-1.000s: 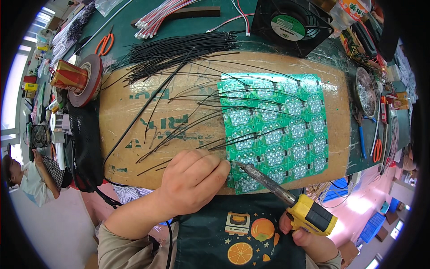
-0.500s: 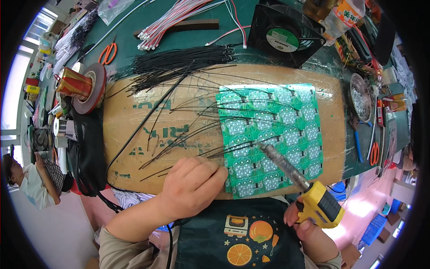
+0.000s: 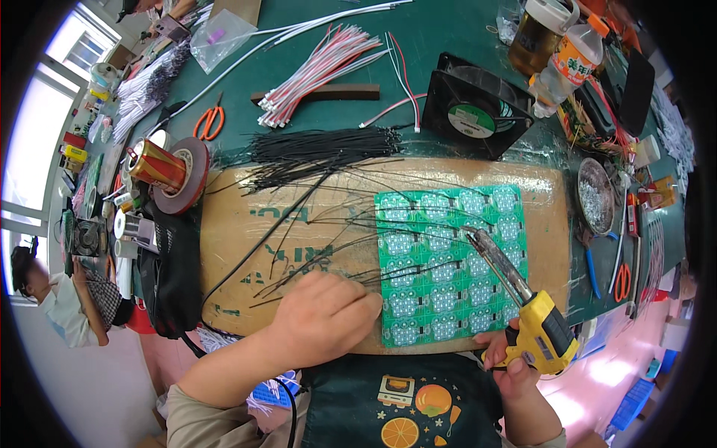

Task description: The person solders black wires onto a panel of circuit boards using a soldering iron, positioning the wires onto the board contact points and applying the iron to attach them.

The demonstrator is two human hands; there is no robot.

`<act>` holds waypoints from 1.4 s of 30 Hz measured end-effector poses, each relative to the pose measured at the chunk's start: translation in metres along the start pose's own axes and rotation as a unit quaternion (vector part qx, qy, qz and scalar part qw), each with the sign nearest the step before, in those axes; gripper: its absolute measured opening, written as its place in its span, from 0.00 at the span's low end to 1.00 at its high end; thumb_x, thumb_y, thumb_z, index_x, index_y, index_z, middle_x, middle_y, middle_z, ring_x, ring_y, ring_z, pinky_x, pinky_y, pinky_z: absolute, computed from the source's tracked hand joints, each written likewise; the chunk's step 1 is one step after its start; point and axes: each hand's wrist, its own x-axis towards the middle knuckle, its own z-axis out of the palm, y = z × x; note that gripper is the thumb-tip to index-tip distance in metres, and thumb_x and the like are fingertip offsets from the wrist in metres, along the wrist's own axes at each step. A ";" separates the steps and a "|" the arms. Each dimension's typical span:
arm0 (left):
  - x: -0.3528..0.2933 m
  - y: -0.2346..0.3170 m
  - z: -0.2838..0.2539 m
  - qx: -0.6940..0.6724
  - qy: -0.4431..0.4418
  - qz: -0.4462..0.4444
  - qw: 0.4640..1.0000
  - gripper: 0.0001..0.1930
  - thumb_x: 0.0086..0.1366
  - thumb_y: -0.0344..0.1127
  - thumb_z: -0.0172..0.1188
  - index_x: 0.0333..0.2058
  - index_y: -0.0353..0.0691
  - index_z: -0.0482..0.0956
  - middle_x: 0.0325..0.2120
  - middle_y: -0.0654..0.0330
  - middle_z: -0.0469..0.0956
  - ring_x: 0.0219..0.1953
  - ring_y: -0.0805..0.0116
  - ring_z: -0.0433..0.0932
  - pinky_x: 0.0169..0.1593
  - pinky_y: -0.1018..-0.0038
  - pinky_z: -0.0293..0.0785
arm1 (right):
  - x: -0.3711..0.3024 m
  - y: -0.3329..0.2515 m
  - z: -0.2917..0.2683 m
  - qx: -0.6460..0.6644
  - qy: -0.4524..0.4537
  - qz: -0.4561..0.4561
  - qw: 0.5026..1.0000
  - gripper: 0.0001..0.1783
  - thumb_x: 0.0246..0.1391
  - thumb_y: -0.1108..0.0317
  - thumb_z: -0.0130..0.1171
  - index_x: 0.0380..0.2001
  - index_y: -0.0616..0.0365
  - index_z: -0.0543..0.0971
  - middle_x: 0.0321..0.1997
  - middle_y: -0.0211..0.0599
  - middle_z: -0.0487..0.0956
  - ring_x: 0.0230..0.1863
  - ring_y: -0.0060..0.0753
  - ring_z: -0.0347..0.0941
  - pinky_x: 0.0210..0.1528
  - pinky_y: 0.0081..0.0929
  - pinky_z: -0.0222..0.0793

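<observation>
Left hand point(image 3: 325, 317) is curled, fingertips pressed together beside the green rectangular circuit-board sheet point(image 3: 448, 287) near the table's point(image 3: 411, 37) front edge; can't tell if it's pinching anything. Right hand point(image 3: 517, 379) grips a yellow-and-black soldering iron point(image 3: 544, 332).

Bare hands point(image 3: 325, 317) point(image 3: 515, 373): two. Circuit-board panel point(image 3: 429, 280): one. Yellow soldering iron point(image 3: 544, 332): one. Orange-handled scissors point(image 3: 210, 121) point(image 3: 623, 281): at least two pairs. Orange-capped bottle point(image 3: 575, 63): one.

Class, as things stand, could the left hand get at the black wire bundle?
Probably yes: nothing tall stands between the left hand and the black wire bundle, just loose wires on the brown sheet.
</observation>
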 end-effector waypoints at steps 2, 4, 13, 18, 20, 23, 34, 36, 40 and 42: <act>0.010 -0.011 -0.005 -0.008 -0.005 0.003 1.000 0.15 0.53 0.25 0.73 0.40 0.42 0.87 0.32 0.63 0.83 0.34 0.61 0.82 0.39 0.66 0.76 | -0.001 0.003 -0.003 0.010 -0.002 -0.003 1.000 0.43 0.59 0.46 0.74 0.68 0.60 0.70 0.27 0.30 0.76 0.26 0.30 0.77 0.56 0.47 0.78; 0.022 -0.030 -0.008 0.082 0.077 -0.004 0.994 0.08 0.59 0.30 0.69 0.38 0.42 0.85 0.32 0.62 0.80 0.35 0.60 0.81 0.41 0.64 0.76 | -0.002 0.003 -0.004 0.028 -0.012 -0.001 1.000 0.42 0.58 0.47 0.75 0.67 0.60 0.71 0.27 0.31 0.77 0.26 0.30 0.78 0.55 0.46 0.78; 0.094 -0.102 -0.005 0.144 0.035 -0.233 0.961 0.10 0.62 0.36 0.68 0.38 0.38 0.87 0.37 0.54 0.83 0.42 0.51 0.83 0.47 0.57 0.79 | 0.001 0.005 -0.007 0.053 -0.025 0.017 0.998 0.44 0.57 0.48 0.77 0.68 0.60 0.71 0.26 0.29 0.77 0.27 0.29 0.78 0.51 0.45 0.78; 0.095 -0.104 -0.004 0.133 0.007 -0.218 0.967 0.08 0.63 0.33 0.66 0.38 0.36 0.85 0.36 0.54 0.83 0.40 0.53 0.83 0.46 0.61 0.79 | 0.001 0.006 -0.007 0.057 -0.029 0.018 0.998 0.44 0.57 0.48 0.76 0.68 0.60 0.71 0.27 0.28 0.77 0.27 0.29 0.78 0.50 0.44 0.78; 0.096 -0.089 -0.010 0.075 0.053 -0.216 0.972 0.07 0.63 0.31 0.65 0.38 0.36 0.85 0.36 0.54 0.82 0.39 0.56 0.82 0.46 0.64 0.78 | 0.001 0.005 -0.006 0.060 -0.031 0.017 0.998 0.44 0.57 0.47 0.76 0.68 0.59 0.71 0.28 0.28 0.77 0.27 0.29 0.78 0.51 0.44 0.78; 0.090 -0.057 -0.018 -0.018 0.127 -0.185 0.974 0.05 0.63 0.25 0.65 0.38 0.36 0.82 0.34 0.55 0.81 0.35 0.64 0.81 0.43 0.71 0.77 | 0.000 0.003 -0.006 0.056 -0.027 0.016 0.998 0.44 0.57 0.46 0.77 0.68 0.58 0.71 0.28 0.28 0.77 0.27 0.28 0.78 0.51 0.44 0.78; 0.028 0.014 0.019 0.001 -0.037 0.104 0.994 0.19 0.51 0.26 0.69 0.45 0.35 0.85 0.38 0.58 0.80 0.37 0.59 0.80 0.39 0.65 0.75 | -0.038 0.001 -0.007 0.054 -0.091 0.046 0.993 0.25 0.60 0.51 0.74 0.46 0.59 0.79 0.37 0.32 0.80 0.38 0.30 0.79 0.54 0.45 0.81; 0.029 0.015 0.020 0.010 -0.043 0.110 0.993 0.18 0.52 0.27 0.68 0.45 0.36 0.85 0.38 0.58 0.80 0.37 0.59 0.80 0.39 0.66 0.75 | -0.045 0.002 -0.013 -0.026 -0.113 0.050 0.992 0.23 0.59 0.52 0.75 0.43 0.59 0.81 0.37 0.34 0.81 0.38 0.33 0.81 0.47 0.38 0.81; 0.028 0.015 0.024 0.033 -0.056 0.115 0.991 0.19 0.52 0.30 0.67 0.45 0.36 0.85 0.38 0.59 0.80 0.37 0.61 0.80 0.39 0.67 0.74 | -0.054 -0.004 -0.022 -0.174 -0.137 0.071 0.973 0.21 0.59 0.46 0.72 0.38 0.53 0.83 0.32 0.32 0.82 0.31 0.39 0.82 0.33 0.33 0.77; 0.029 0.017 0.024 0.028 -0.058 0.113 0.992 0.19 0.51 0.30 0.67 0.45 0.36 0.85 0.37 0.59 0.80 0.37 0.61 0.80 0.40 0.67 0.74 | -0.059 -0.008 -0.027 -0.209 -0.143 0.078 0.964 0.21 0.59 0.45 0.71 0.37 0.52 0.83 0.31 0.31 0.81 0.29 0.41 0.81 0.30 0.34 0.75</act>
